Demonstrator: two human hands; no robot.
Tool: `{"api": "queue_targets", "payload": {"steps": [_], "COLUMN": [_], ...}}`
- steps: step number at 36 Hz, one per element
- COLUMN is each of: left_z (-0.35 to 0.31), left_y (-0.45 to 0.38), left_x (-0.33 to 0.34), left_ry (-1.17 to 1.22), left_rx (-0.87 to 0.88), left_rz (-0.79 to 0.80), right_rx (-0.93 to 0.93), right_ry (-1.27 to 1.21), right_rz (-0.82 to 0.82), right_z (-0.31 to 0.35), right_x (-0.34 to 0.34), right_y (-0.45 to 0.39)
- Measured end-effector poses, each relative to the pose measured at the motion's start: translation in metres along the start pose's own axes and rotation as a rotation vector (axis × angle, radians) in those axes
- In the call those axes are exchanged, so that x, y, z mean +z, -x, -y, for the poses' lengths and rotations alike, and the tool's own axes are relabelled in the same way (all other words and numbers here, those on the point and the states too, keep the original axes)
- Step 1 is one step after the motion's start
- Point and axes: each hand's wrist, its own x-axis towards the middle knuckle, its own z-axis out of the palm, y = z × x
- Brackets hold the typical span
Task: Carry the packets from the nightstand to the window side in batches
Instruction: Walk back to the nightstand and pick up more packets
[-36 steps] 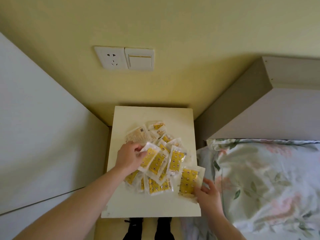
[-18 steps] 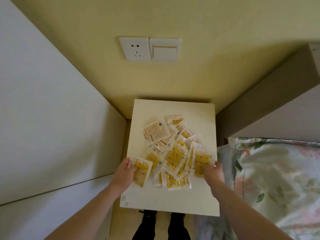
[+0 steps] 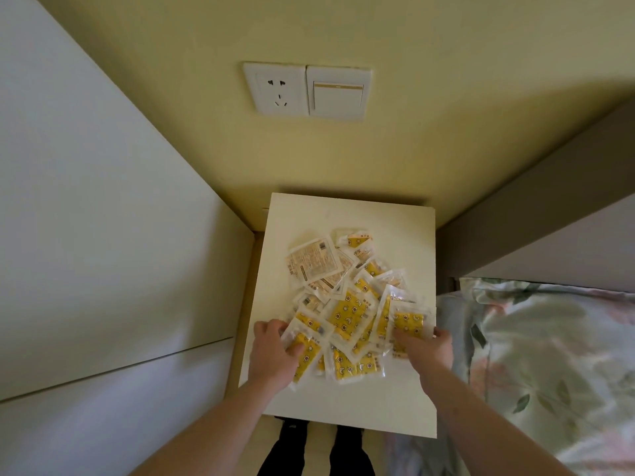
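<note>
Nightstand [image 3: 347,403]: both hands among packets [image 3: 347,310].

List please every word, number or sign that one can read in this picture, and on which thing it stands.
No text can be read.
Packets: yellow fronts show small star and moon shapes; any print is too small.
Pale packet lying back side up: dense print and a dark code square, too blurred to read.
Wall socket and light switch: no lettering visible.
</note>
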Motion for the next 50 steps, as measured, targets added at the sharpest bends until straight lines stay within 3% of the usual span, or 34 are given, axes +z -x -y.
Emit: {"api": "queue_targets", "payload": {"steps": [11, 19, 25, 38, 50], "left_z": [0.005, 0.009, 0.008, -0.018, -0.032], "left_y": [0.013, 0.04, 0.061, 0.107, 0.13], "left_x": [-0.01, -0.024, -0.036, -0.056, -0.057], "left_ry": [0.011, 0.105, 0.189, 0.309, 0.308], "left_rx": [0.023, 0.02, -0.03, -0.002, 0.049], "left_rz": [0.05, -0.007, -0.153, -0.202, -0.165], "right_rx": [0.027, -0.006, 0.013, -0.022, -0.063], "right_ry": [-0.049, -0.124, -0.039, -0.14, 0.148], "right_rz": [0.077, 0.033, 0.101, 0.098, 0.172], "right_z": [-0.006, 0.003, 0.01, -0.014, -0.036], "right_x": [-0.007, -0.006, -0.005, -0.039, -0.051], "right_y": [-0.003, 0.003, 0.004, 0.021, 0.025]}}
